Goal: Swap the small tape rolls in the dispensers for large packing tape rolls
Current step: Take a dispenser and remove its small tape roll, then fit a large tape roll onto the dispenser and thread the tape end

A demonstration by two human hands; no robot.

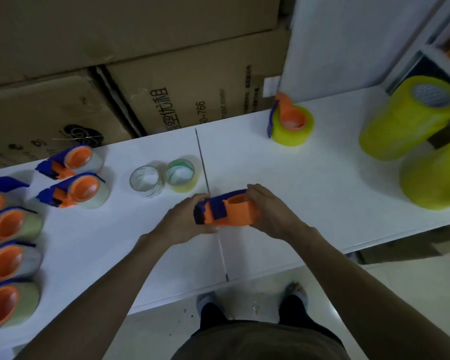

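An orange and blue tape dispenser [227, 210] with no roll on it is held over the middle of the white table [309, 183]. My left hand [183, 220] grips its blue blade end and my right hand [269, 211] grips its orange drum end. Two small loose tape rolls [144, 181] [181, 175] lie just behind. Several dispensers with small pale rolls [74, 162] [11, 305] lie at the left. One dispenser on a yellow roll [291, 123] stands at the back right. Stacks of large yellow tape rolls [408, 115] [434, 175] are at the far right.
Cardboard boxes [140, 81] are stacked behind the table. A white shelf unit [374, 40] stands at the back right. A seam [204, 162] runs across the tabletop. My feet [294, 294] stand on the pale floor below the front edge.
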